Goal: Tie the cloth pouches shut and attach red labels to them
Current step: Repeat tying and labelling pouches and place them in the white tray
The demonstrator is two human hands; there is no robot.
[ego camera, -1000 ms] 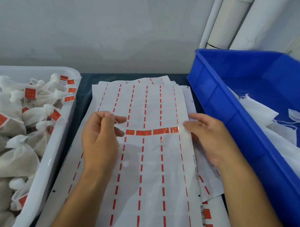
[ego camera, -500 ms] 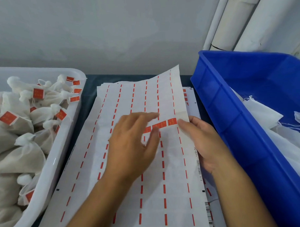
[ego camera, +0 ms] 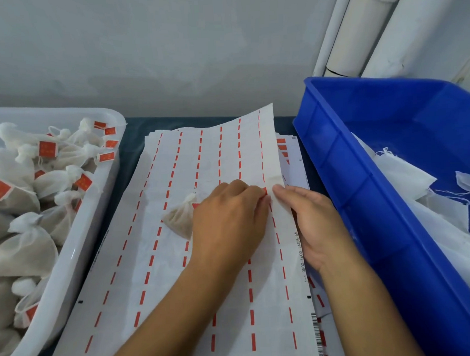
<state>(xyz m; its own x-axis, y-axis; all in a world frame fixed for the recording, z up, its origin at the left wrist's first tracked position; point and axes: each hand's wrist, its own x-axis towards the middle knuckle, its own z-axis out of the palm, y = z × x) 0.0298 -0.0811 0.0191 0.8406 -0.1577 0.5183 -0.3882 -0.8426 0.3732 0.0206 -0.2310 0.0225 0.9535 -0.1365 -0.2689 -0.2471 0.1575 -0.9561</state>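
Observation:
A white label sheet (ego camera: pixel 204 258) with red dashed columns lies in the middle, its right edge curled up. My left hand (ego camera: pixel 230 223) reaches across it, fingertips pinching a red label (ego camera: pixel 265 190) near the right edge. A small filled cloth pouch (ego camera: pixel 179 219) with a tied neck lies on the sheet, partly tucked under that hand's palm. My right hand (ego camera: pixel 315 223) grips the sheet's right edge beside the label, thumb on top and fingers beneath.
A white tray (ego camera: pixel 79 244) on the left holds several tied pouches with red labels. A blue bin (ego camera: pixel 349 200) on the right holds loose white cloth bags. More label sheets lie under the top one. White pipes stand at the back right.
My left hand has slid right along the row of red labels to the last one. The pouch has come into view under it. The sheet's right edge has lifted.

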